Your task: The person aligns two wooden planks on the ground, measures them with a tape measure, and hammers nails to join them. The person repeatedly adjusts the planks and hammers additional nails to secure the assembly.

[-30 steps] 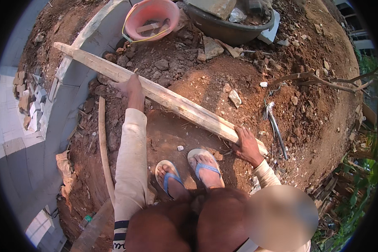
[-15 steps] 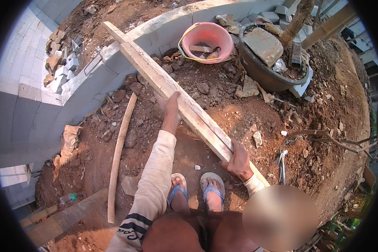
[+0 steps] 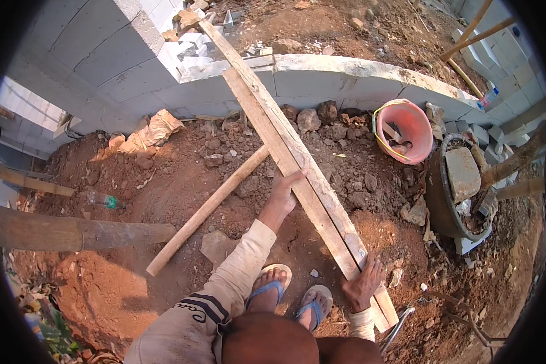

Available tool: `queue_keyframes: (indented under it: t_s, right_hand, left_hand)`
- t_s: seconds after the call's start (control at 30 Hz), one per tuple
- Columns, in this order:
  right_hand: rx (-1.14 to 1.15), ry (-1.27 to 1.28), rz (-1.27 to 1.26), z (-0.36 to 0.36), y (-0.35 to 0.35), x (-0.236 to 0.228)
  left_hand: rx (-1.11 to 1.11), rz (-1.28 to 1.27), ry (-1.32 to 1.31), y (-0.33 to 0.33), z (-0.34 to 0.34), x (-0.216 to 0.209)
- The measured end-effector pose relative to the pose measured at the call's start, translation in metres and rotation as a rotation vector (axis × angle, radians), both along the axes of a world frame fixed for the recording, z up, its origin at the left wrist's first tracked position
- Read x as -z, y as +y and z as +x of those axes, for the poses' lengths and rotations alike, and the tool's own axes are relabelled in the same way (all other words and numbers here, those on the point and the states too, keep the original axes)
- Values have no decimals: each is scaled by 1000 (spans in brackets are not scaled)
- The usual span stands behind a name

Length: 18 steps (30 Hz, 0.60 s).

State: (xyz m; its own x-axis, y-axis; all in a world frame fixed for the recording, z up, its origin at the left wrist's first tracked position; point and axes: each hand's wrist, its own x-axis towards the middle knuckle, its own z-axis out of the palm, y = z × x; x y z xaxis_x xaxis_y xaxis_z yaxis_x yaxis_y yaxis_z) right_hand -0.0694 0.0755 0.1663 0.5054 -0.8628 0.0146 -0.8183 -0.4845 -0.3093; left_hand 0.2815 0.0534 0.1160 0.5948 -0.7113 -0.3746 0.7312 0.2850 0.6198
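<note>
- Left hand [image 3: 283, 193] is gripping the long wooden plank [image 3: 297, 164] mid-length; right hand [image 3: 363, 284] is clamping its near end.
- Plank's far end is resting on the curved block wall [image 3: 346, 76].
- Risk, I judge: it sliding off, twisting loose onto sandalled feet [image 3: 291, 294].

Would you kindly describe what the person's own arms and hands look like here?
Both hands are bare, without gloves. The left hand comes out of a long, dusty beige sleeve with dark stripes and lettering near the upper arm. The right hand shows a matching beige cuff at the wrist.
</note>
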Motion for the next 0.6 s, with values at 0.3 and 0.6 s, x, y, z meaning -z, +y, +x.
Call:
queue_keyframes:
  t_s: [0.3, 0.6]
  right_hand:
    - [-102, 102, 37, -63, 49, 13]
    - [-8, 83, 3, -35, 53, 16]
  left_hand:
    - [-127, 239, 190, 69, -33, 13]
    - [-96, 137, 186, 53, -20, 29]
